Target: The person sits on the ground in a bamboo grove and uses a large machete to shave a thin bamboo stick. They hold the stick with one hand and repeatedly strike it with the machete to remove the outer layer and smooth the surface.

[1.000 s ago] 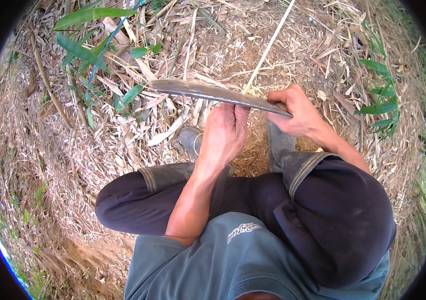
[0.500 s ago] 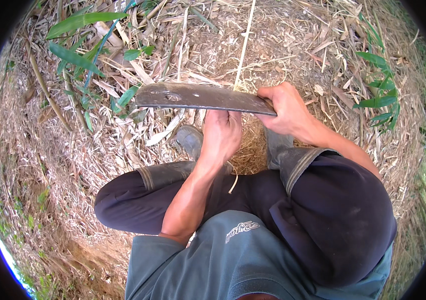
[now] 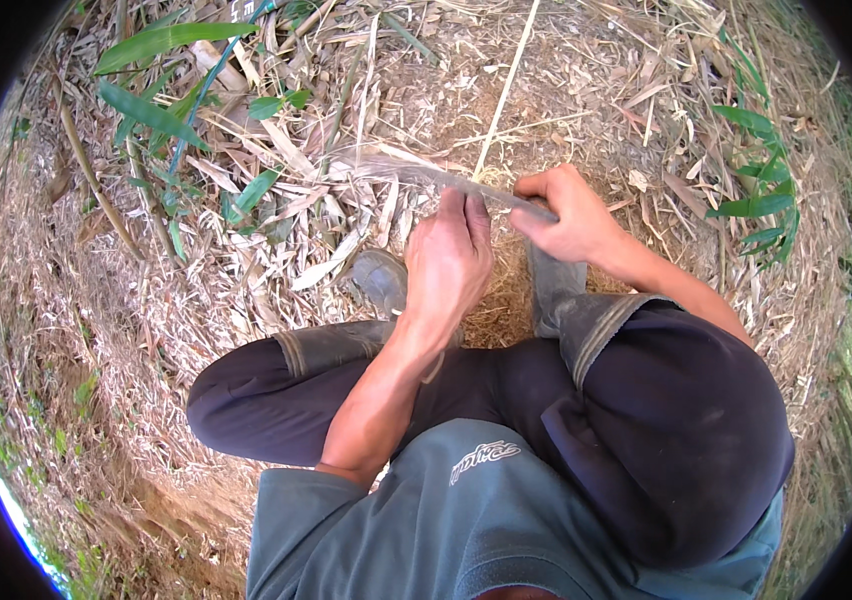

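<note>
My right hand point(image 3: 571, 220) is closed round the right end of a dark, broad-bladed machete point(image 3: 436, 176), thumb and fingers on either side. The blade is turned nearly edge-on and blurred, its far end pointing left. My left hand point(image 3: 449, 255) is pinched right at the blade, fingertips together on a pale, thin bamboo strip point(image 3: 508, 92). This strip runs from the top of the view down to the blade. A short piece of it shows below my left wrist. Exactly where strip and blade touch is hidden by my fingers.
Dry leaves and shavings point(image 3: 326, 250) cover the ground. Green leafy shoots point(image 3: 161, 115) stand at the upper left, more leaves point(image 3: 758, 180) at the right. My bent legs in dark trousers point(image 3: 686, 430) and rubber boots point(image 3: 556, 290) frame the working space.
The machete has rolled from showing its broad face to nearly edge-on. My left hand has risen slightly, now in front of the blade; the strip's upper part has shifted right and its lower end has moved up.
</note>
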The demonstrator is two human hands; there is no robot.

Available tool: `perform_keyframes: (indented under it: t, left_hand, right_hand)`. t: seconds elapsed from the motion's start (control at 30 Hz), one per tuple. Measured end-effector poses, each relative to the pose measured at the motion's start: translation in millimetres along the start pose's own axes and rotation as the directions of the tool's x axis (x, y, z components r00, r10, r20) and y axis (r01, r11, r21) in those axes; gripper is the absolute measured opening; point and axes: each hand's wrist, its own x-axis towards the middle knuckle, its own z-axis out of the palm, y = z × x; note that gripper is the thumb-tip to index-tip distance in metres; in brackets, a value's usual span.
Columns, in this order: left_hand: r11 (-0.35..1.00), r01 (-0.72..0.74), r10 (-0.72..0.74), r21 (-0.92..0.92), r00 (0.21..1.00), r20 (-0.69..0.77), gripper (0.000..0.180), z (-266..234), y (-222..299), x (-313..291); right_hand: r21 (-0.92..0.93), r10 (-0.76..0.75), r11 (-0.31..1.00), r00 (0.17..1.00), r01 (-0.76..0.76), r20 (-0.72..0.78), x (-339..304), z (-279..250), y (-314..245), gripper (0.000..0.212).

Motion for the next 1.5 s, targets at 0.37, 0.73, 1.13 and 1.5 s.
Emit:
perform_keyframes:
  t: [0.37, 0.73, 1.13, 1.5]
  left_hand:
    - [0.999, 0.006, -0.008, -0.032, 0.998, -0.057, 0.022, 2.9, 11.3, 3.9]
    - [0.98, 0.069, -0.082, -0.189, 0.995, -0.059, 0.025, -2.8, 7.7, 7.3]
    - [0.795, 0.198, -0.153, -0.573, 0.98, 0.127, 0.036, -1.8, -4.4, 10.8]
    - [0.778, 0.234, -0.135, -0.583, 0.969, 0.208, 0.037, -7.5, -8.0, 9.9]
  right_hand:
    - [0.173, 0.15, 0.974, 0.989, -0.148, 0.002, -2.2, -15.1, -8.7, 0.034]
    - [0.09, 0.069, 0.993, 0.998, -0.07, 0.012, -1.1, -19.8, -19.0, 0.032]
    - [0.108, 0.063, 0.992, 0.998, -0.06, -0.024, -2.0, -19.8, -16.4, 0.03]
    - [0.035, 0.012, 0.999, 1.0, -0.013, 0.027, -1.4, -20.6, -13.9, 0.031]
